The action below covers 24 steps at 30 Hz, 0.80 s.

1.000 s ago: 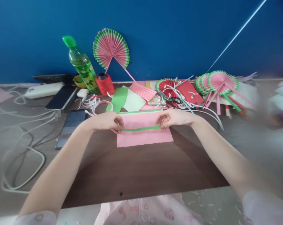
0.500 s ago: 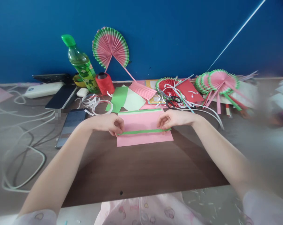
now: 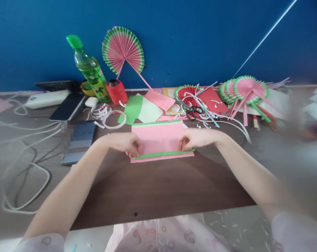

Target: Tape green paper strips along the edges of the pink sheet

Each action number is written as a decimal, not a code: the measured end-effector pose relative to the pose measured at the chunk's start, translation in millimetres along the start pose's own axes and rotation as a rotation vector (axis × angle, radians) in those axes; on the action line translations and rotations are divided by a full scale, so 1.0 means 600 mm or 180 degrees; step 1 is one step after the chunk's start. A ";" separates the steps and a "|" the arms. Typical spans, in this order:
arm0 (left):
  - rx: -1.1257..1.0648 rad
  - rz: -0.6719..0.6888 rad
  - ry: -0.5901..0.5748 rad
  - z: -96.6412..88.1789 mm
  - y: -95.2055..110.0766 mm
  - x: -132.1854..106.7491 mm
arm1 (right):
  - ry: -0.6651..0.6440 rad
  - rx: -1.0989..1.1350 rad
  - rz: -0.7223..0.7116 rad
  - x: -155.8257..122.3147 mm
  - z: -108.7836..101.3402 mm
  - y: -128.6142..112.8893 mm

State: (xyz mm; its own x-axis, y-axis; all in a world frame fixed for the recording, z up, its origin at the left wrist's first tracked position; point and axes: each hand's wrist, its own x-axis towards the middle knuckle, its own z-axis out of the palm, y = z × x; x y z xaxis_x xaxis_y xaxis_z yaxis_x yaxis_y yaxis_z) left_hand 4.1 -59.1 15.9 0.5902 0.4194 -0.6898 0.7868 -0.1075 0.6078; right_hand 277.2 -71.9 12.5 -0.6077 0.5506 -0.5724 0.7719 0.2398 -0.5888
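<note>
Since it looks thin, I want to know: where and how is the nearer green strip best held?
Probably near both ends, the left hand from the left, the right hand from the right, pinching lightly. The nearer green strip is long and narrow, running sideways over the pink sheet.

I take this for a small papercraft corner, quite possibly in a home, though I can't confirm that from here. A dark brown table (image 3: pixel 153 189) stands against a blue wall (image 3: pixel 189 42). I see a pleated pink-and-green fan (image 3: pixel 123 47) at eleven o'clock, a cluster of similar fans (image 3: pixel 249 87) between two and three, and black-handled scissors (image 3: pixel 195 111) nearer the centre. A red spool (image 3: pixel 117 92) and drink bottle (image 3: pixel 91 75) stand at ten, a phone (image 3: pixel 83 141) at nine, a loose cable (image 3: pixel 24 212) at eight. Pale clippings (image 3: pixel 235 224) litter the floor (image 3: pixel 242 241) between four and five.
</note>
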 end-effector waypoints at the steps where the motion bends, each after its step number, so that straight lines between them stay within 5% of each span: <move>1: 0.0048 0.0014 0.0004 0.000 0.001 0.000 | 0.0027 -0.0057 0.0007 -0.001 0.001 -0.002; 24: 0.0610 0.0279 0.0146 0.001 0.005 -0.009 | -0.0206 -0.0370 -0.0163 -0.001 0.010 -0.014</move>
State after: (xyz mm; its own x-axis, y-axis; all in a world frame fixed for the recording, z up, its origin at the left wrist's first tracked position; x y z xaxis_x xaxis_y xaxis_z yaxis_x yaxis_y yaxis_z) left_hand 3.1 -62.3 21.1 0.6525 0.4412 -0.6161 0.7553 -0.3130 0.5758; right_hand 269.9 -79.1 14.6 -0.6546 0.4833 -0.5812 0.7538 0.3592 -0.5502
